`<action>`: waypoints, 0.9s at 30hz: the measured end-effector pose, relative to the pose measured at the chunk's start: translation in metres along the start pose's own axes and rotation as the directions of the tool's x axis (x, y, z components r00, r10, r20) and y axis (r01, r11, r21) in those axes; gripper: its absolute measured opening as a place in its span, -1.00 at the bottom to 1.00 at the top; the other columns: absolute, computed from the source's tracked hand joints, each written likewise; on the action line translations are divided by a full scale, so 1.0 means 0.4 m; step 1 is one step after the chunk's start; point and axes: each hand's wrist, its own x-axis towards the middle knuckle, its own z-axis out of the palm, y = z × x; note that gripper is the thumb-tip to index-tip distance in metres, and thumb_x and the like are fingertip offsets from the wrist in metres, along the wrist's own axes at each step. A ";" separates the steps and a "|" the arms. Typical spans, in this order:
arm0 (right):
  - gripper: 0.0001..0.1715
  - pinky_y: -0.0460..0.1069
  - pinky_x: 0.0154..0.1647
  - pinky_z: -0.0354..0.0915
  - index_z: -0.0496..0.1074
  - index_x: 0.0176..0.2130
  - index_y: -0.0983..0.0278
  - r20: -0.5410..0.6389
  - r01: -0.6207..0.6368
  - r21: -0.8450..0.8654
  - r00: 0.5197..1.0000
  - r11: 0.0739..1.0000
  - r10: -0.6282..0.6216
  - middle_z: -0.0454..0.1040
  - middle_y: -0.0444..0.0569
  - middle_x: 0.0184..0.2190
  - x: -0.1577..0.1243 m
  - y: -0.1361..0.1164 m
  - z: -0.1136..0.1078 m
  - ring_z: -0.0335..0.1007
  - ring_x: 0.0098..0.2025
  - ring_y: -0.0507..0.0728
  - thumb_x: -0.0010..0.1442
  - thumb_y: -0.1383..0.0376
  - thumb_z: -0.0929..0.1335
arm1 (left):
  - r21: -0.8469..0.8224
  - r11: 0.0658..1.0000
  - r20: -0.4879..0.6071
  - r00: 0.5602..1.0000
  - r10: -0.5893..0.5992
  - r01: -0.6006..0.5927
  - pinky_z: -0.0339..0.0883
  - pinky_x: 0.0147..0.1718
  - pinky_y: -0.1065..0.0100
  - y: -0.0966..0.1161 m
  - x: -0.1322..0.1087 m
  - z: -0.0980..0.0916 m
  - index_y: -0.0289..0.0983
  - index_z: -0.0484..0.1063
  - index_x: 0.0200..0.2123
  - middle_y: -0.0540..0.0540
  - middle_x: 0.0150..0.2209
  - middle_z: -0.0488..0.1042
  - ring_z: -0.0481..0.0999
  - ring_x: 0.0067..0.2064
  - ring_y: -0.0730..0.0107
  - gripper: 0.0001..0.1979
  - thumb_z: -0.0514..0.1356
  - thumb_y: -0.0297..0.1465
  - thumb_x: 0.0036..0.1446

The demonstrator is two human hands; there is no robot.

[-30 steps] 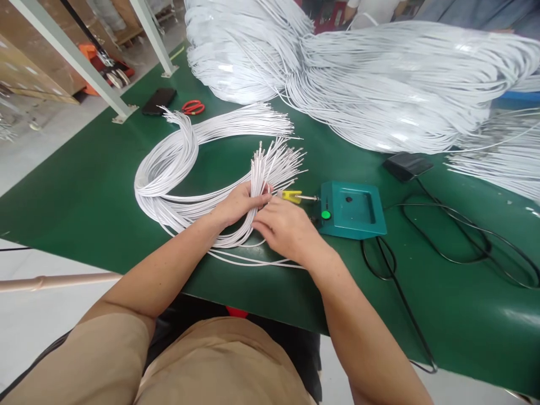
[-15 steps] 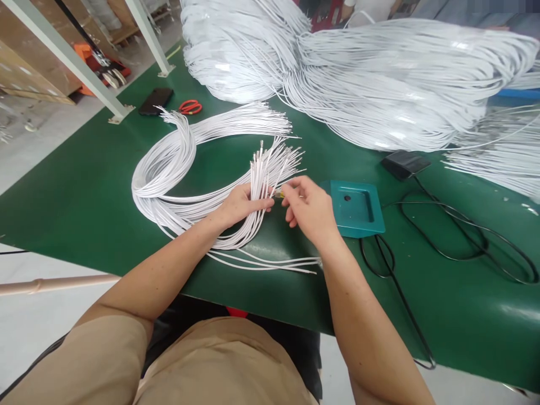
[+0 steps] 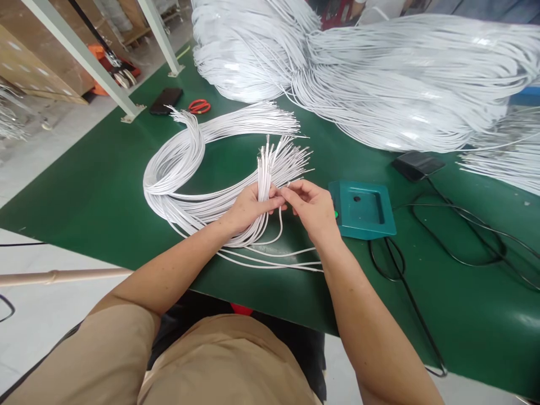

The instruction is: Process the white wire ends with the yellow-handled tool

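Note:
My left hand (image 3: 250, 209) is wrapped round a bunch of white wires (image 3: 264, 174), thumb across the front, with the tipped ends standing up above it. My right hand (image 3: 311, 207) is close beside it, thumb and forefinger pinched on a single white wire (image 3: 280, 225) that curves down from between the hands. The fingertips hide the end of that wire. The rest of the wire bundle (image 3: 169, 169) lies coiled on the green table to the left, and a few loose wires (image 3: 270, 262) run below my hands.
A teal box with a recessed top (image 3: 366, 209) stands right of my right hand, with black cables (image 3: 455, 253) beyond it. A dark block (image 3: 417, 165), red-handled scissors (image 3: 199, 106) and a black phone-like object (image 3: 166, 101) lie further back. Huge white wire coils (image 3: 392, 84) fill the far side.
A small yellow piece visible at my right fingertips is now out of sight. One wire now bends away from the bunch towards those fingers. The whole view has shifted slightly.

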 end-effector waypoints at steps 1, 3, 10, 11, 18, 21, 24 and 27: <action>-0.78 -0.09 -0.52 0.16 0.49 -0.43 0.28 -0.028 0.003 -0.001 1.000 1.000 -0.003 0.48 -0.15 -0.50 0.001 0.002 0.001 0.27 -0.52 -0.02 0.00 0.17 0.47 | 0.016 1.000 -0.008 1.000 -0.002 0.002 0.28 -0.44 0.50 0.000 0.000 -0.001 -0.30 0.24 -0.45 0.05 -0.47 0.39 0.53 -0.36 0.50 -0.63 0.40 -0.28 -0.04; -0.79 -0.08 -0.53 0.15 0.49 -0.44 0.28 -0.059 -0.002 0.000 0.998 1.000 0.002 0.45 -0.17 -0.53 0.002 0.004 0.001 0.21 -0.55 -0.03 0.01 0.17 0.46 | 0.054 0.999 -0.019 1.000 -0.007 0.008 0.28 -0.43 0.50 0.002 -0.001 -0.002 -0.31 0.24 -0.45 0.03 -0.44 0.41 0.54 -0.36 0.49 -0.62 0.40 -0.27 -0.04; -0.78 -0.10 -0.49 0.16 0.46 -0.49 0.30 0.089 -0.216 0.302 0.976 0.929 0.198 0.31 -0.20 -0.60 0.003 0.000 -0.002 0.12 -0.55 -0.07 -0.03 0.20 0.47 | 0.096 0.995 -0.025 1.000 0.018 -0.016 0.27 -0.43 0.47 0.017 -0.002 0.002 -0.30 0.24 -0.47 0.03 -0.46 0.42 0.50 -0.39 0.51 -0.63 0.39 -0.27 -0.03; -0.78 -0.10 -0.49 0.16 0.45 -0.50 0.31 0.113 -0.248 0.329 0.968 0.911 0.223 0.31 -0.19 -0.60 0.003 0.000 0.000 0.14 -0.55 -0.07 -0.03 0.21 0.47 | 0.085 0.996 -0.016 1.000 0.022 -0.020 0.27 -0.42 0.46 0.016 -0.002 0.001 -0.30 0.24 -0.46 0.02 -0.45 0.43 0.49 -0.39 0.51 -0.64 0.38 -0.28 -0.02; -0.70 -0.07 -0.42 0.24 0.54 -0.21 0.25 0.053 -0.105 0.210 0.994 0.972 0.096 0.38 -0.24 -0.59 0.003 -0.005 -0.005 0.26 -0.53 -0.03 -0.02 0.31 0.40 | 0.078 0.996 0.152 0.988 0.018 -0.031 0.34 -0.29 0.38 0.007 -0.001 -0.009 -0.30 0.32 -0.42 -0.08 -0.34 0.53 0.52 -0.33 0.44 -0.69 0.31 -0.21 0.09; -0.84 -0.04 -0.37 0.29 0.55 -0.35 0.26 0.057 -0.080 0.151 0.996 0.985 0.072 0.45 -0.19 -0.55 0.004 -0.010 -0.012 0.29 -0.51 -0.01 -0.02 0.29 0.42 | 0.088 0.996 0.175 0.985 0.002 -0.018 0.35 -0.27 0.37 0.010 -0.003 -0.012 -0.31 0.34 -0.40 -0.09 -0.31 0.53 0.52 -0.34 0.46 -0.69 0.32 -0.20 0.08; -0.84 -0.04 -0.36 0.27 0.56 -0.40 0.28 -0.007 -0.080 0.129 0.997 0.988 0.082 0.47 -0.16 -0.53 0.007 -0.008 -0.015 0.25 -0.50 -0.02 -0.07 0.25 0.47 | 0.095 0.995 0.163 0.987 0.004 -0.020 0.32 -0.33 0.41 0.012 -0.002 -0.015 -0.31 0.34 -0.40 -0.09 -0.31 0.53 0.52 -0.34 0.47 -0.70 0.32 -0.21 0.08; -0.80 -0.05 -0.40 0.23 0.55 -0.41 0.28 -0.018 -0.092 0.129 0.995 0.987 0.095 0.45 -0.17 -0.53 0.010 0.001 -0.015 0.20 -0.50 -0.03 -0.07 0.21 0.49 | 0.103 0.994 0.141 0.990 0.028 -0.043 0.29 -0.37 0.44 0.008 0.000 -0.019 -0.31 0.33 -0.39 -0.08 -0.32 0.53 0.53 -0.33 0.47 -0.73 0.30 -0.26 0.11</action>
